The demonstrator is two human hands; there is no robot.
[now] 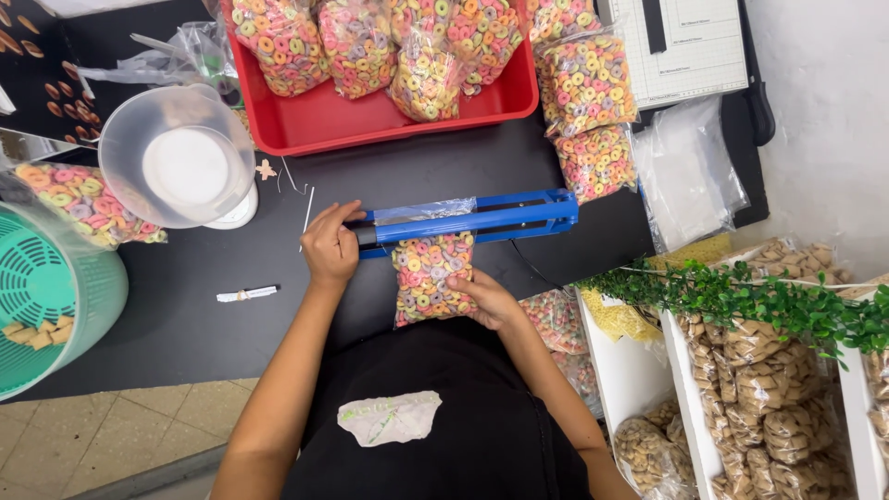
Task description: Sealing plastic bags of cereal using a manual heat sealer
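A blue heat sealer (482, 218) lies across the black table, its arm pressed down. My left hand (331, 245) grips the sealer's black handle at its left end. A clear bag of coloured cereal rings (428, 276) hangs from under the sealer bar toward me, its open top sticking out above the bar. My right hand (491, 301) holds the bag's lower right side.
A red tray (370, 125) holds several filled cereal bags at the back. A scale with a clear bowl (178, 157) stands at the left, beside a teal basket (46, 296). White shelves (639, 370) with bagged snacks and a green plant (741, 296) are at the right.
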